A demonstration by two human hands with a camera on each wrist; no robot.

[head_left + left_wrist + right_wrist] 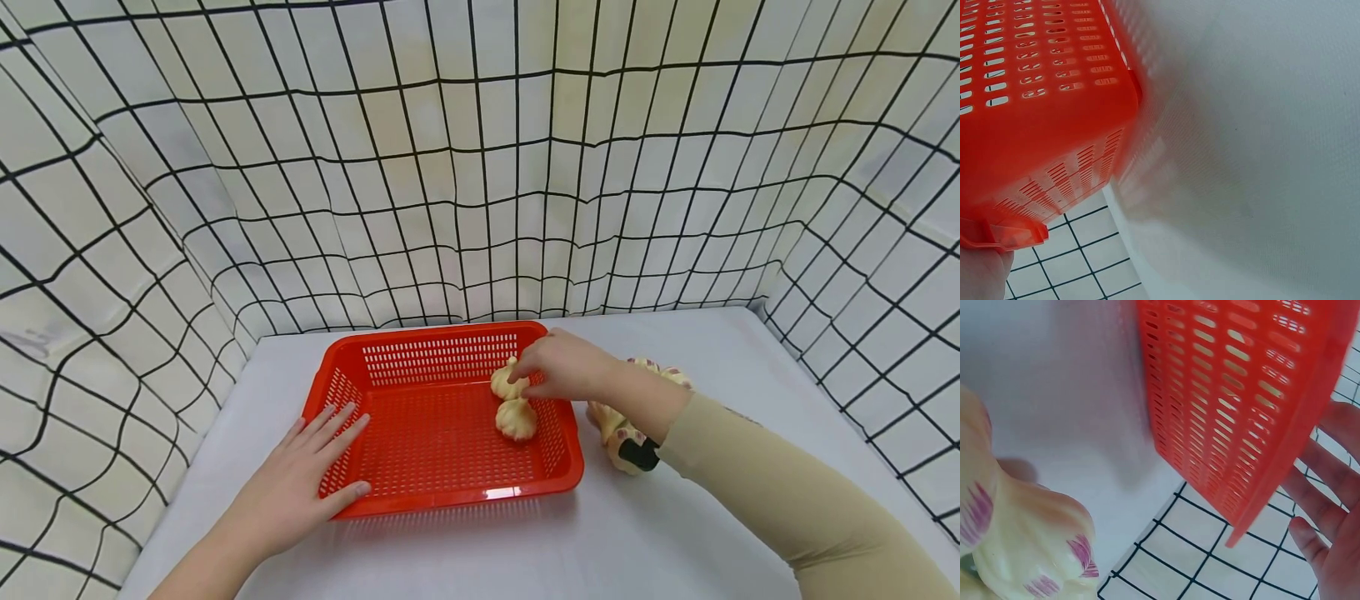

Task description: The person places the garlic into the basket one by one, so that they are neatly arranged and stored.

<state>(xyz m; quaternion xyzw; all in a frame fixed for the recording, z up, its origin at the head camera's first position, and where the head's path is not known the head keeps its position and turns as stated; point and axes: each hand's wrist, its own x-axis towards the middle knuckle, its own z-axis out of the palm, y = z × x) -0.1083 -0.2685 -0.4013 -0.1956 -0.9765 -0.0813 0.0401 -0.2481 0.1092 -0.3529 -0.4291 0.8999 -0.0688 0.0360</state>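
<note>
A red plastic basket point(427, 500) with slotted walls stands on the white table, holding two cream garlic bulbs at its right end. The rear garlic bulb point(502, 382) lies right by the fingertips of my right hand point(566, 367); the front garlic bulb point(516, 419) sits just below them. That hand reaches over the basket's right rim, its fingers loosely extended in the right wrist view; whether they touch the rear bulb is unclear. My left hand point(300, 479) rests with spread fingers on the left rim.
Garlic bulbs point(1041, 544) with purple streaks lie on the table right of the basket, partly hidden under my right forearm in the head view. Black netting point(495, 167) over white panels encloses the table's back and sides.
</note>
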